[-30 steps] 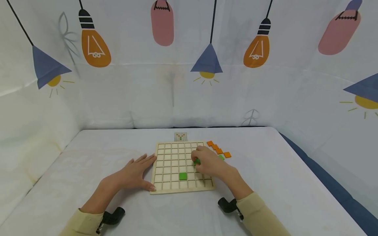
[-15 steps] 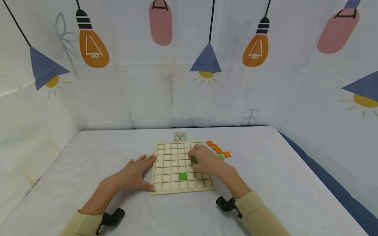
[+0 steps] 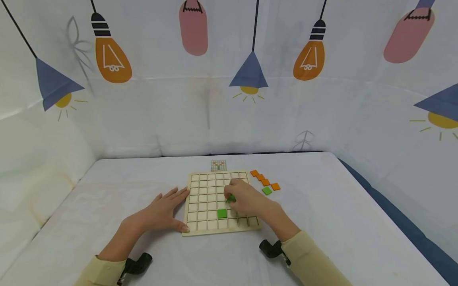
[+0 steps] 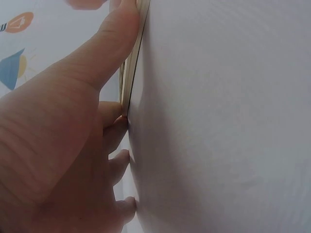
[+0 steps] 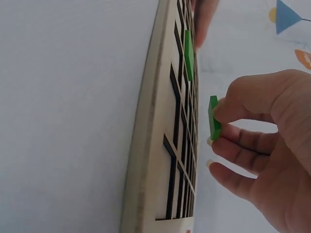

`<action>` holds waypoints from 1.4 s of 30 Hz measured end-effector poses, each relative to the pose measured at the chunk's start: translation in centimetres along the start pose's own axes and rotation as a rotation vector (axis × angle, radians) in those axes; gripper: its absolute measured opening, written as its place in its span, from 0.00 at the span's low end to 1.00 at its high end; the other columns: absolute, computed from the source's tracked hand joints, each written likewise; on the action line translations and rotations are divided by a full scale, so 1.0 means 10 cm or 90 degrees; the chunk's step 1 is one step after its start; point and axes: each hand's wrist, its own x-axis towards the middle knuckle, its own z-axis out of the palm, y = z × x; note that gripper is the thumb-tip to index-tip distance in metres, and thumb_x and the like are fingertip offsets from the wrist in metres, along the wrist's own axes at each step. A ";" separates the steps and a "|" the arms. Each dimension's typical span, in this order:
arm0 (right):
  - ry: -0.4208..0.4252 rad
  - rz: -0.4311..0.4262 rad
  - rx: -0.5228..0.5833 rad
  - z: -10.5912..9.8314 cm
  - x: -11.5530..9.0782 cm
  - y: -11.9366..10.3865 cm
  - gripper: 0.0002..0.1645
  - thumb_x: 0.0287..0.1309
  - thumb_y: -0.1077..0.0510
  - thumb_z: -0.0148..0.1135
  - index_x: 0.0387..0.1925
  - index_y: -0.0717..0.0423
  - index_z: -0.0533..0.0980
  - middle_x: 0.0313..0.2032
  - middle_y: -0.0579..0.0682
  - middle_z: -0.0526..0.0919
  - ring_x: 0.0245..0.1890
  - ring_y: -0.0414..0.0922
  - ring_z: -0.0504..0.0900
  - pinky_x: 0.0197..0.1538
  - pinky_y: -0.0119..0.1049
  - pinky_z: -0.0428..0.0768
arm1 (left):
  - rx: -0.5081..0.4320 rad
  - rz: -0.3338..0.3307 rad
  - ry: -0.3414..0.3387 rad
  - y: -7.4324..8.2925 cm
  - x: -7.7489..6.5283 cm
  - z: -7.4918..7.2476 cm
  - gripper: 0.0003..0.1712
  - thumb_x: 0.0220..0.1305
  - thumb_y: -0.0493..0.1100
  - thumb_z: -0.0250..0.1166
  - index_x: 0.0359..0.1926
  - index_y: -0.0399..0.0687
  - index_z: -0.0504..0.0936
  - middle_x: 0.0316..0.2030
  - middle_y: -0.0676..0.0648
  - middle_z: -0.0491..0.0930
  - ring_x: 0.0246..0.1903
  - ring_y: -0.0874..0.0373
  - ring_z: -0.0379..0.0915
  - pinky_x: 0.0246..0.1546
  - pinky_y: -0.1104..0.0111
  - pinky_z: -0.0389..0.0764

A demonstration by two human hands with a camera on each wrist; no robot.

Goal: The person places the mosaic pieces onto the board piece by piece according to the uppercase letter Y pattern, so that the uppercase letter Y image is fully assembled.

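My left hand [image 3: 160, 211] lies with spread, fairly straight fingers along the left edge of a wooden grid board [image 3: 202, 206]. Its thumb rests at the near left corner, and in the left wrist view the fingertips touch the board's edge [image 4: 131, 80]. Between thumb and fingers, my right hand [image 3: 247, 197] pinches a green square tile [image 5: 213, 118], raised above the board's right half. Another green square [image 3: 222, 213] sits in a cell toward the near side, also seen as a green tile [image 5: 189, 56] in the right wrist view.
Several orange tiles [image 3: 265, 182] and one loose green tile [image 3: 266, 190] lie right of the board. A small pattern card [image 3: 218, 165] lies behind it on the white table [image 3: 143, 174]. A printed cloth backdrop [image 3: 171, 119] stands behind the table.
My right hand has moved left over the board with the pinched green tile, uncovering more of the loose green tile at right. The left hand has stayed at the board's edge.
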 end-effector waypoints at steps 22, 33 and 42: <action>-0.009 0.031 -0.001 0.03 0.06 0.12 0.18 0.57 0.65 0.64 0.48 0.46 0.80 0.45 0.42 0.76 0.45 0.40 0.73 0.49 0.34 0.78 | 0.005 -0.002 0.000 0.03 -0.01 -0.04 0.70 0.41 0.75 0.72 0.78 0.48 0.53 0.78 0.44 0.52 0.77 0.37 0.42 0.70 0.30 0.45; -0.025 0.040 0.001 0.03 0.06 0.09 0.18 0.54 0.68 0.66 0.43 0.45 0.80 0.43 0.40 0.77 0.46 0.40 0.72 0.50 0.35 0.77 | 0.006 0.002 0.002 -0.01 0.02 0.02 0.71 0.40 0.76 0.72 0.78 0.49 0.53 0.78 0.46 0.53 0.78 0.38 0.43 0.70 0.30 0.45; -0.030 0.035 -0.011 0.03 0.08 0.07 0.15 0.54 0.64 0.67 0.42 0.45 0.80 0.40 0.40 0.75 0.41 0.40 0.71 0.46 0.33 0.76 | 0.008 -0.004 0.004 -0.02 0.01 0.01 0.71 0.40 0.76 0.72 0.78 0.50 0.53 0.78 0.47 0.52 0.78 0.38 0.42 0.70 0.31 0.45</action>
